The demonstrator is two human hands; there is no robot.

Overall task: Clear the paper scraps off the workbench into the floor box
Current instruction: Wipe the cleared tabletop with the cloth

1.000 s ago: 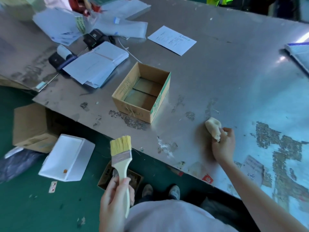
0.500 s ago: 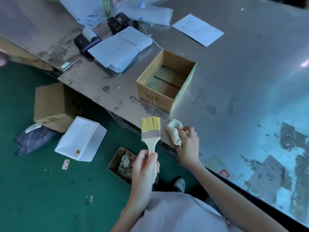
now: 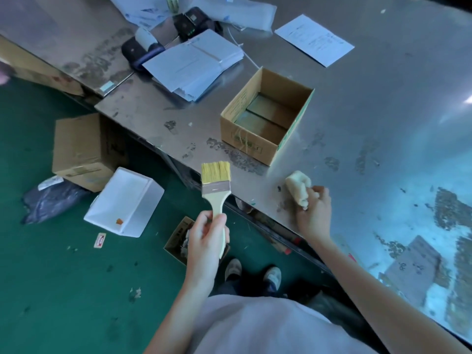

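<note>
My left hand (image 3: pixel 207 238) grips the pale wooden handle of a wide paintbrush (image 3: pixel 216 182), bristles up, held in the air just off the workbench's near edge. My right hand (image 3: pixel 313 210) holds a cream wad of cloth (image 3: pixel 297 186) pressed on the metal workbench (image 3: pixel 383 111) close to that edge. A few small dark scraps (image 3: pixel 279 188) lie on the bench left of the wad. Below, on the green floor, a small brown floor box (image 3: pixel 176 241) holds crumpled scraps; my left hand partly hides it.
An open cardboard box (image 3: pixel 267 117) stands on the bench behind the brush. Stacked papers (image 3: pixel 194 63), black devices (image 3: pixel 139 48) and a single sheet (image 3: pixel 314 39) lie farther back. On the floor sit a white tub (image 3: pixel 125 203), a closed carton (image 3: pixel 79 149) and a dark bag (image 3: pixel 51 198). My shoes (image 3: pixel 252 273) are near the floor box.
My right hand slid the cloth wad leftward along the bench toward the near edge. My left hand raised the brush closer to the bench edge. The view shifted right.
</note>
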